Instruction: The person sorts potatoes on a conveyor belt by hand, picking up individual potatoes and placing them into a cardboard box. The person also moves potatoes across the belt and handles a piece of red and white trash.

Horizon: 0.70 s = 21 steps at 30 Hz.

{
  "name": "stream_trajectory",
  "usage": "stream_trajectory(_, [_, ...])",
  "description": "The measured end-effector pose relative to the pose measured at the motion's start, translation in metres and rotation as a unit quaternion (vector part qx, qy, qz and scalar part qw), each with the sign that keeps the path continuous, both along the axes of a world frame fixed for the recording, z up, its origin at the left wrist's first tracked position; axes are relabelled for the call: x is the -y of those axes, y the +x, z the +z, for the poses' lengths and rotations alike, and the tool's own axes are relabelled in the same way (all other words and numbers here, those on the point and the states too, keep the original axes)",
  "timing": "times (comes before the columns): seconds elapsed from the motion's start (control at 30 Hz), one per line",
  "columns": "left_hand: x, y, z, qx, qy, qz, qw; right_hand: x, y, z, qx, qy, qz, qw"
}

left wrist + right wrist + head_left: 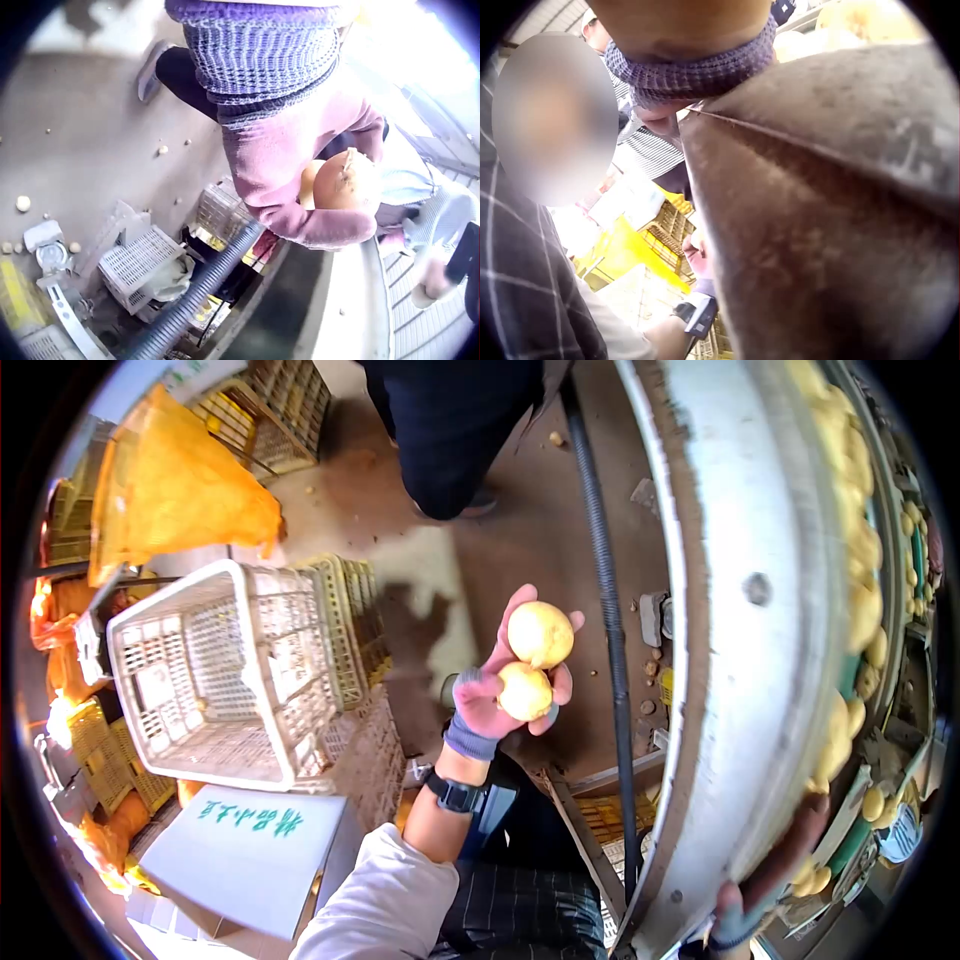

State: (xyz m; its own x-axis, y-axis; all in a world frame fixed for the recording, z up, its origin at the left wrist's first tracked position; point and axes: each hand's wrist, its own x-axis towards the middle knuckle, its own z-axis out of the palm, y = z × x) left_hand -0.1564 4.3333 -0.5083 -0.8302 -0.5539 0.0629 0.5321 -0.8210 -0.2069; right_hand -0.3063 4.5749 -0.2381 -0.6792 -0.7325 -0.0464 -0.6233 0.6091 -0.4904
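My left hand point(485, 700), in a pink glove with a purple-grey cuff, is turned palm up over the floor between the crates and the conveyor. It holds two yellow potatoes, the larger potato point(541, 634) toward the fingertips and the smaller potato point(525, 692) by the thumb. In the left wrist view, the gloved fingers curl round a potato point(346, 184). My gloved right hand point(765, 885) lies at the conveyor's metal side guard point(740, 660), fingers stretched along its inner edge beside the potatoes point(838, 735). The guard hides most of that hand in the right wrist view.
To the left stand a white plastic crate point(285, 690) on stacked crates, an orange mesh bag point(180, 490) and a white carton point(245, 850) with green writing. A black corrugated hose point(605, 580) runs beside the conveyor. Another person's dark-trousered leg point(445, 440) is ahead.
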Motion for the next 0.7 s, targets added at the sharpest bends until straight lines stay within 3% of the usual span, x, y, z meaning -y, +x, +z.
stream_trajectory(0.03, [-0.003,0.001,0.03,-0.012,0.012,0.006,1.0,-0.012,-0.011,0.003,-0.019,0.04,0.036,0.998])
stream_trajectory(0.07, [-0.005,0.004,0.057,-0.009,0.006,0.0,1.0,-0.012,-0.012,-0.005,0.034,-0.03,0.039,0.998])
stream_trajectory(0.13, [-0.012,0.006,0.109,0.057,-0.018,0.004,0.998,-0.005,-0.013,0.004,0.033,-0.037,0.073,0.996])
stream_trajectory(0.2, [-0.017,0.005,0.155,0.11,-0.03,-0.009,0.993,0.008,-0.013,0.012,-0.052,-0.021,0.138,0.989])
stream_trajectory(0.37, [-0.032,-0.005,0.246,0.171,-0.095,-0.075,0.978,0.011,-0.014,0.015,-0.023,-0.15,0.144,0.978])
stream_trajectory(0.5, [-0.046,-0.026,0.295,0.191,-0.244,-0.134,0.941,-0.016,-0.011,0.039,0.108,-0.224,0.112,0.962])
stream_trajectory(0.53, [-0.054,-0.033,0.32,0.299,-0.316,-0.15,0.888,-0.028,-0.008,0.039,0.199,-0.237,0.074,0.948])
stream_trajectory(0.57, [-0.057,-0.037,0.328,0.254,-0.312,-0.187,0.896,-0.033,0.003,0.036,0.417,-0.345,-0.019,0.841])
stream_trajectory(0.63, [-0.082,-0.058,0.346,0.334,-0.537,-0.164,0.757,-0.031,-0.002,0.055,0.679,-0.433,-0.075,0.588])
stream_trajectory(0.67, [-0.094,-0.069,0.353,0.339,-0.648,-0.134,0.669,-0.028,-0.007,0.07,0.746,-0.435,-0.061,0.501])
stream_trajectory(0.7, [-0.093,-0.079,0.369,0.296,-0.825,-0.055,0.478,-0.029,-0.007,0.083,0.762,-0.458,-0.124,0.441])
